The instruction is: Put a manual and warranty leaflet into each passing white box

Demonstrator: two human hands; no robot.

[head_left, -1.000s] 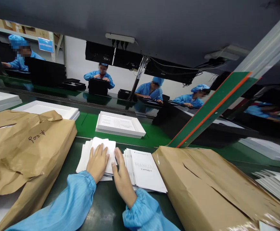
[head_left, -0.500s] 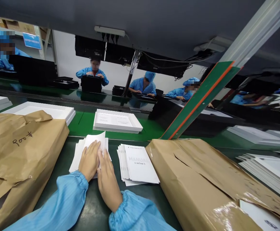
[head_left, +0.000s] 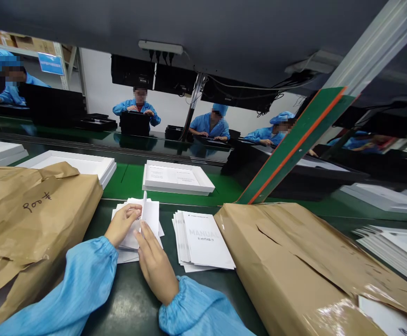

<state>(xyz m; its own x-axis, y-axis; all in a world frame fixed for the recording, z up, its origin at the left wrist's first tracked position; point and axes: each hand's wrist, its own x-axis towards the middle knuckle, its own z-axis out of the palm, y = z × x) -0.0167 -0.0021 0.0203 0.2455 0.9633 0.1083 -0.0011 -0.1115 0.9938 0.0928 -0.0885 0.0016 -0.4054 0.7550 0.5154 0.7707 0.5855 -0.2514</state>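
Note:
A thin white leaflet (head_left: 144, 205) stands nearly upright, edge toward me, over a loose stack of white papers (head_left: 152, 213). My left hand (head_left: 124, 224) pinches it from the left with curled fingers. On its right side my right hand (head_left: 156, 261) touches it near the bottom, fingers stretched out and close together. To the right lies a fanned pile of booklets (head_left: 206, 240), the top one printed "MANUAL". Farther back, a white tray (head_left: 178, 189) holds printed papers.
Brown paper packages lie on the left (head_left: 31, 219) and right (head_left: 294, 261). More white trays (head_left: 108, 172) stand at the back left. A green slanted post (head_left: 294, 144) rises behind the right package. Several people in blue work across the line.
My left hand has moved left and curled its fingers, no longer lying flat on the paper. The leaflet now stands upright. My right hand has shifted slightly, and the view has moved a little.

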